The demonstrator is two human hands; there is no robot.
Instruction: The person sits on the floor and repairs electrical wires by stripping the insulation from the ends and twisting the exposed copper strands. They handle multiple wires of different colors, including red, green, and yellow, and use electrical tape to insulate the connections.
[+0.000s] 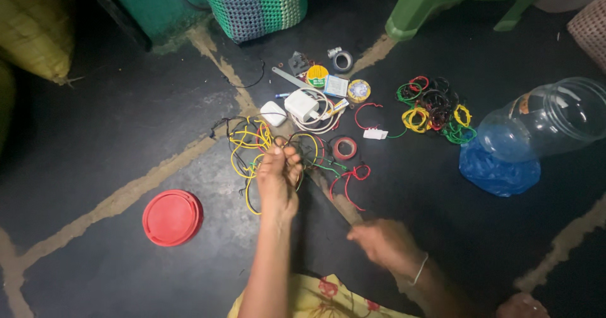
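Note:
My left hand (278, 178) reaches forward over a tangle of yellow, green, black and red wires (252, 146) on the dark floor, its fingers pinched on wires at the tangle's near edge. My right hand (379, 242) hovers low and blurred nearer my body, fingers curled; whether it grips a thin wire is unclear. A loose red wire (351, 179) lies between the two hands. A roll of red tape (344, 148) sits just beyond it.
A red lid (172, 217) lies to the left. White chargers with cable (302, 106), small tape rolls and tools sit farther out. Coiled coloured wires (435, 109), a clear plastic jar (549, 119) on its side and a blue bag (499, 173) lie right. A woven basket (255, 5) and green stool leg (410, 15) stand behind.

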